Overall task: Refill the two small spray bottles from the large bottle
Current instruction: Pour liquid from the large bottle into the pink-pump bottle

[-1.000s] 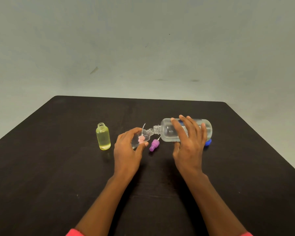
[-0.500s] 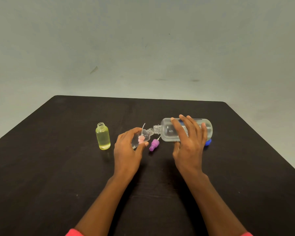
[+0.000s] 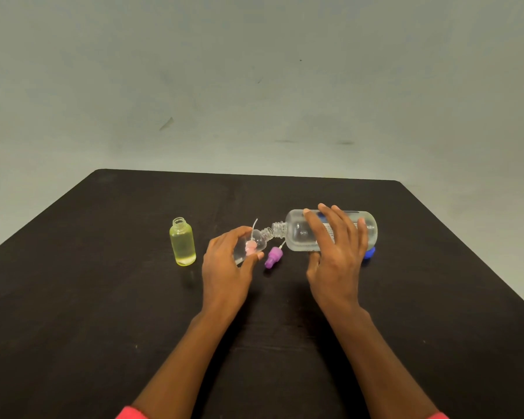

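Observation:
My right hand grips the large clear bottle, tipped on its side with its open neck pointing left. That neck meets the mouth of a small clear spray bottle, which my left hand holds tilted. A pink spray cap shows through or behind the small bottle; I cannot tell which. A second small bottle, yellow-tinted and uncapped, stands upright to the left. A purple spray cap lies on the table between my hands.
A blue cap peeks out behind my right hand. Everything sits on a dark table whose far edge meets a pale wall. Pink sleeve cuffs show at the bottom edge.

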